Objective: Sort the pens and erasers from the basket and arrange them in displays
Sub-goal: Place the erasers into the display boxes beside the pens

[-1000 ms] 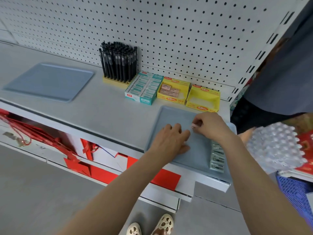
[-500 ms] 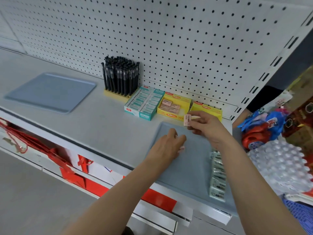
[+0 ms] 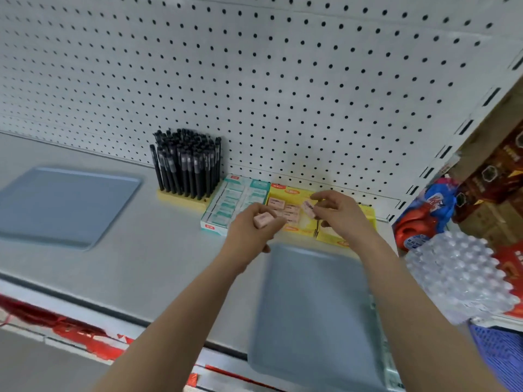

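Both hands hover over the yellow box (image 3: 294,219), the left hand (image 3: 252,230) and right hand (image 3: 338,213) each pinching a pink eraser (image 3: 263,220)

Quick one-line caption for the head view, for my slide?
Left hand pinches one pink eraser, right hand another, by the yellow eraser box.

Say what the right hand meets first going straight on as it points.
Probably the pink erasers lying in the open yellow cardboard box: the right hand, pinching a small pink rectangular eraser, aims there. Depth is unclear.
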The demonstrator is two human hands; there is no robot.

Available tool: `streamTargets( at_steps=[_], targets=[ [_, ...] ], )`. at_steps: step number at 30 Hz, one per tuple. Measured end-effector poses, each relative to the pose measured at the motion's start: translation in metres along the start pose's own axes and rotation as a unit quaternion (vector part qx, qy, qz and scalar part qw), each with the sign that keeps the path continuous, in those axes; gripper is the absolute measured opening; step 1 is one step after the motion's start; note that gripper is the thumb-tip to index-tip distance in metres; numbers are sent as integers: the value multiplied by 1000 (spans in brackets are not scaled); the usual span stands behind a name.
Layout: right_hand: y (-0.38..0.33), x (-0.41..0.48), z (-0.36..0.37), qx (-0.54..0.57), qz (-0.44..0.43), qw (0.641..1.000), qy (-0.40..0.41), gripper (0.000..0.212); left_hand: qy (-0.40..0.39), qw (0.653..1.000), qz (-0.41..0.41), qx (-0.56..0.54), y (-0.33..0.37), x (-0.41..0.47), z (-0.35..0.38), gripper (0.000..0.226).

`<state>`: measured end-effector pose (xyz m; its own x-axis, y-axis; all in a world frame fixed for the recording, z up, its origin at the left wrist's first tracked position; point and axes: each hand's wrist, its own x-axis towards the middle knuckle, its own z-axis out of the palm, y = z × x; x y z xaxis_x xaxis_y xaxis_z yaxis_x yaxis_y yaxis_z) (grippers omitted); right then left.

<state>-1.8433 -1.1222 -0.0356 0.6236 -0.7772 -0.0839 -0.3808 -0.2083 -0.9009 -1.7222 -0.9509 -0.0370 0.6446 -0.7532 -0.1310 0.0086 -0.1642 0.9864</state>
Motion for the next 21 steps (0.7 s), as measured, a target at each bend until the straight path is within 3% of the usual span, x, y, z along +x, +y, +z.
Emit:
streamTargets(
  at_steps=[3, 6, 9, 18, 21],
  targets=[
    [-2, 13, 20, -160, -62, 984, 40, 15, -1, 997, -58, -53, 7, 17, -15, 16],
    [-2, 22, 35, -200, -72, 976, 52, 11, -35, 987, -113, -111, 15, 28, -25, 11],
    [-1, 29, 46, -240, -67, 966, 63, 16, -67, 972, -153, -166, 22, 34, -33, 24],
    [1, 29, 64, -360, -88, 925, 80, 30, -109, 976, -99, -161, 2, 44, -46, 33],
    [3, 30, 72, -325, -76, 937, 104, 18, -107, 979, -80, -154, 0, 46, -48, 32]
  ],
)
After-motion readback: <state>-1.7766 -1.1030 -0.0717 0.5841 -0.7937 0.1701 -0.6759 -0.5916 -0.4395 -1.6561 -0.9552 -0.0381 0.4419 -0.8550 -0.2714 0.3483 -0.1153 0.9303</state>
